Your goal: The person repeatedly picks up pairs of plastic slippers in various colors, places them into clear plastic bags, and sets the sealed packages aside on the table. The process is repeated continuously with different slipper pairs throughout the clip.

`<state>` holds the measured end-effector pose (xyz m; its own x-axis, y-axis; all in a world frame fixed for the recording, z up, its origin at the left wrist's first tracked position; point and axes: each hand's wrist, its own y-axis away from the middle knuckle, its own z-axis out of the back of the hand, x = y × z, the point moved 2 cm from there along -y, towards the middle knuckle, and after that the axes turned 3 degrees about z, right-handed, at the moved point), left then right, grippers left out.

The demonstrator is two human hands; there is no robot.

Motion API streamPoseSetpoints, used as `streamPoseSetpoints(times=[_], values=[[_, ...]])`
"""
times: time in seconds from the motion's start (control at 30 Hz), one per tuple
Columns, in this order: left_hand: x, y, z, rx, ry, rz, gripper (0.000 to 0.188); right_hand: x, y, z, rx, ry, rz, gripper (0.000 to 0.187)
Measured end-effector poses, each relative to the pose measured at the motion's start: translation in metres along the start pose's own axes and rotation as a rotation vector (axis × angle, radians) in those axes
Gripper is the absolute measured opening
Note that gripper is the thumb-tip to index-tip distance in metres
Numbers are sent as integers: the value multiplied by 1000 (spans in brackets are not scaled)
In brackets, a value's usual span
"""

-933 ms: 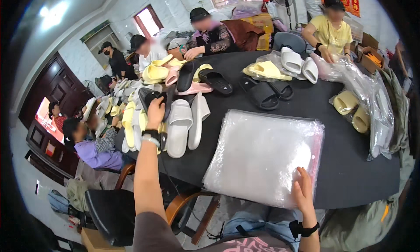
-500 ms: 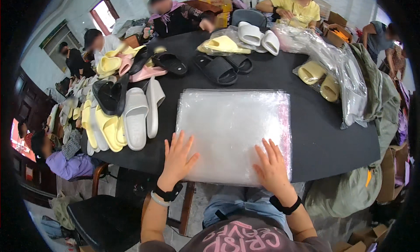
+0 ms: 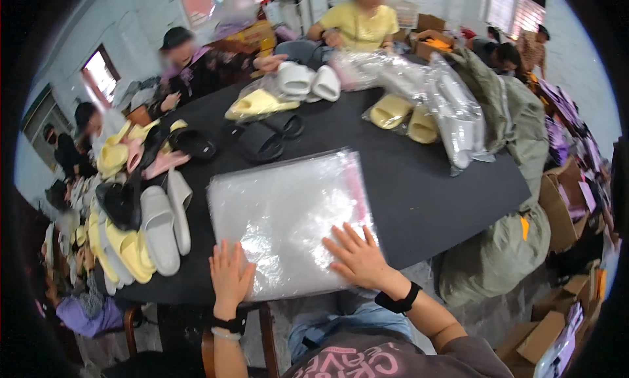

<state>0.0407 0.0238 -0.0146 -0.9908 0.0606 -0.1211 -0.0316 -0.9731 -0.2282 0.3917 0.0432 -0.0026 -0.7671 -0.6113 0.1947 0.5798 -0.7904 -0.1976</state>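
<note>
A stack of clear plastic bags point(image 3: 288, 207) lies flat on the black table point(image 3: 432, 204), with a pinkish strip along its right side. My left hand point(image 3: 229, 273) rests at the stack's near left edge, fingers stretched out. On the near right part of the stack my right hand point(image 3: 357, 257) lies flat, fingers spread. Neither hand holds anything. Left of the stack are a pair of grey slides point(image 3: 159, 230), yellow slides point(image 3: 128, 250) and a black slide point(image 3: 119, 201). Just beyond its far edge sit black slides point(image 3: 259, 142).
Bagged white slides point(image 3: 452, 119) and bagged yellow slides point(image 3: 391, 111) lie at the far right, beside a large green-grey sack point(image 3: 517, 122). Open cardboard boxes point(image 3: 544, 332) stand at the right. Across the table sit a person in yellow point(image 3: 360, 27) and a person in dark clothes point(image 3: 196, 70).
The view has swung to the right, so the table and everything on it appear shifted left and tilted. My right hand has turned more inward over the bags. Both hands stay on the stack.
</note>
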Motion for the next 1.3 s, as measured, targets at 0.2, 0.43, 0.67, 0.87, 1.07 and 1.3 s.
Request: streamPoseSetpoints(times=[0.2, 0.43, 0.67, 0.87, 1.07, 1.3], values=[[-32, 3, 29, -76, -29, -68, 61, -111, -20, 86, -323, -364, 55, 60], [-90, 6, 26, 18, 183, -154, 58, -315, -19, 157, -445, 426, -624, 65], [-83, 7, -6, -1, 169, -139, 66, -356, -2, 168, -201, 568, -599, 32], [-86, 7, -6, -44, 164, -162, 68, -310, -9, 210, -222, -250, -539, 43], [-85, 15, -5, -121, 88, -182, 70, -201, -37, 239, -349, -1325, -461, 29], [-80, 14, -16, -42, 590, -56, 64, -88, -95, 199, -169, -1890, -309, 29]])
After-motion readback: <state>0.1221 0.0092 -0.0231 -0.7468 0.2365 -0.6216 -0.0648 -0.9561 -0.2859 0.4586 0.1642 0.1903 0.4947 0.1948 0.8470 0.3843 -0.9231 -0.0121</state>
